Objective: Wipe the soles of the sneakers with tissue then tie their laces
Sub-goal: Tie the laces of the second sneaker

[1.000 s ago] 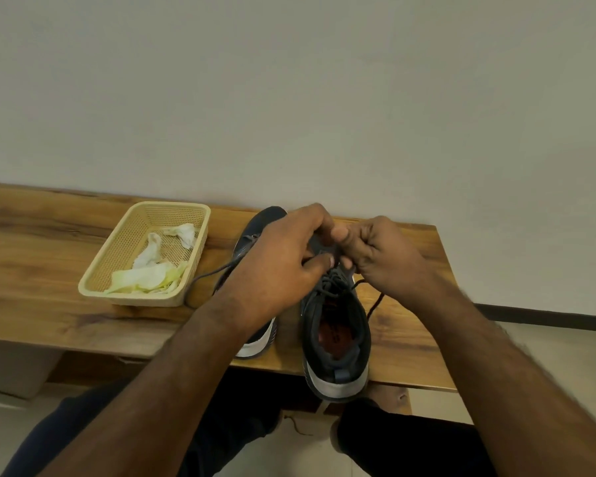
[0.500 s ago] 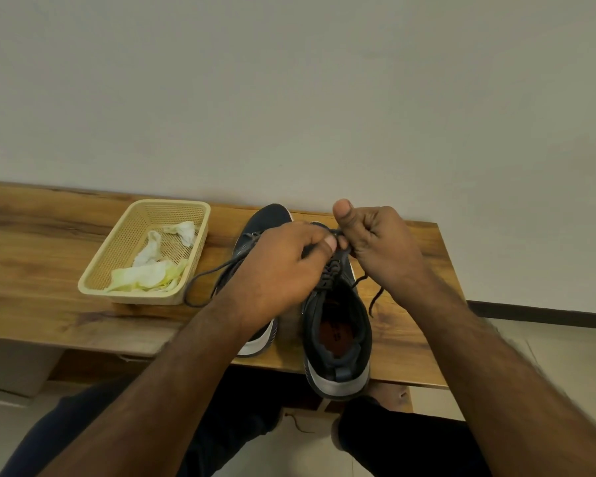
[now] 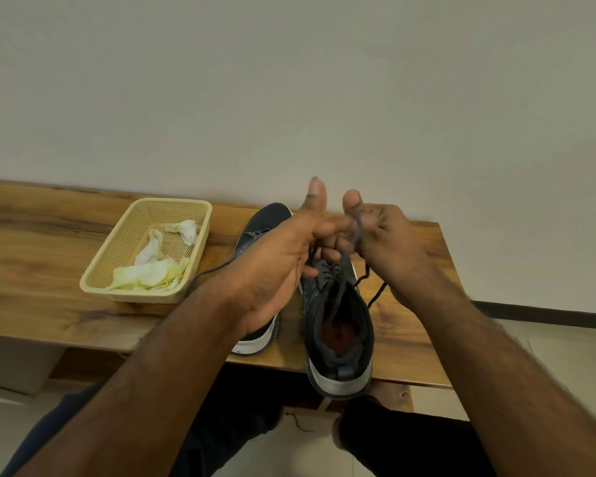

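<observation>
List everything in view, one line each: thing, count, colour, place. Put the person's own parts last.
sneakers: two, dark grey with white soles, side by side on the bench.
laces: dark, right sneaker's pulled up between both hands; one loose lace trails from the left sneaker.
basket: one, cream, on the bench left of the sneakers.
tissues: several crumpled, white and yellowish, in the basket.
bench: one, brown wood, against the wall.
left hand: holds a lace.
right hand: pinches a lace.
</observation>
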